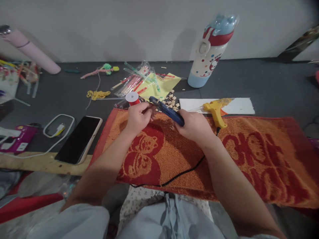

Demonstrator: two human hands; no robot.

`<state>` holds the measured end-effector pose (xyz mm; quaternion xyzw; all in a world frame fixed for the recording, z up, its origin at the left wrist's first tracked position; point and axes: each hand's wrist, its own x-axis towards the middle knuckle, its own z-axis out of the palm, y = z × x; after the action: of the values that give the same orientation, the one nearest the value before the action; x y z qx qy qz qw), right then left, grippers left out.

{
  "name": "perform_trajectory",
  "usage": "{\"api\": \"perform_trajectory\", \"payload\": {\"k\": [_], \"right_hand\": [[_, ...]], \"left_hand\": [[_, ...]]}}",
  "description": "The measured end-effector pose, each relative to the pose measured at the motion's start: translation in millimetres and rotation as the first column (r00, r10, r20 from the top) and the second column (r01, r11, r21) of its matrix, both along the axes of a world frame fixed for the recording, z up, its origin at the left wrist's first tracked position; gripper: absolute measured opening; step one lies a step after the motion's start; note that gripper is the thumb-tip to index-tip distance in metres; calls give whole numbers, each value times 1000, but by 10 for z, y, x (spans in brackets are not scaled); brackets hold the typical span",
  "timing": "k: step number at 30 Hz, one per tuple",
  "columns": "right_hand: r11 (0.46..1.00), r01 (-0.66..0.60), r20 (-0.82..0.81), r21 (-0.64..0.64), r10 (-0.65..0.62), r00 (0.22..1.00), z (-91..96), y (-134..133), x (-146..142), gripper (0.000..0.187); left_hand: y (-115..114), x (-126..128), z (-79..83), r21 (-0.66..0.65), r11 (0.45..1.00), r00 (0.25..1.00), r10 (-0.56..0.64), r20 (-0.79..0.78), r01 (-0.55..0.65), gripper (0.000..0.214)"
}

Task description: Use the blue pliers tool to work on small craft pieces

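Wrapped around the blue handles of a pair of pliers (169, 113) is my right hand (195, 127). The tool's dark head points left, towards my left hand (140, 117), whose fingers are pinched together close beside the jaws. What those fingers hold is too small and hidden to make out. Just behind the pliers lies a heap of small pale wooden pieces (171, 102). A spool of red thread (133, 97) with a white top stands behind my left hand. Both hands are above an orange and red towel (184, 162).
A yellow glue gun (216, 111) lies on a white board (240, 105), its black cord crossing the towel. Behind are a cartoon bottle (205, 59), plastic-wrapped sticks (136, 79) and yellow paper (171, 80). Leftward are a phone (79, 139), white cable (58, 116), yellow yarn (98, 95) and pink flask (32, 49).
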<state>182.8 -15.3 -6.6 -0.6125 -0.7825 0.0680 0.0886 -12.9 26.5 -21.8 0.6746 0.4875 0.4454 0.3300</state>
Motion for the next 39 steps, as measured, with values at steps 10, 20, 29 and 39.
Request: {"api": "perform_trajectory", "payload": {"k": [10, 20, 29, 39], "right_hand": [[998, -48, -45, -28, 47, 998, 81, -16, 70, 35], [998, -54, -55, -31, 52, 997, 77, -17, 73, 34], [999, -29, -36, -35, 28, 999, 41, -13, 56, 32], [999, 24, 24, -30, -24, 999, 50, -27, 5, 29]], "left_hand": [[-14, -3, 57, -63, 994, 994, -82, 74, 86, 35], [-17, 13, 26, -71, 992, 995, -100, 18, 101, 29], [-8, -15, 6, -8, 998, 993, -68, -92, 68, 29], [11, -22, 21, 14, 999, 994, -50, -98, 51, 27]]}}
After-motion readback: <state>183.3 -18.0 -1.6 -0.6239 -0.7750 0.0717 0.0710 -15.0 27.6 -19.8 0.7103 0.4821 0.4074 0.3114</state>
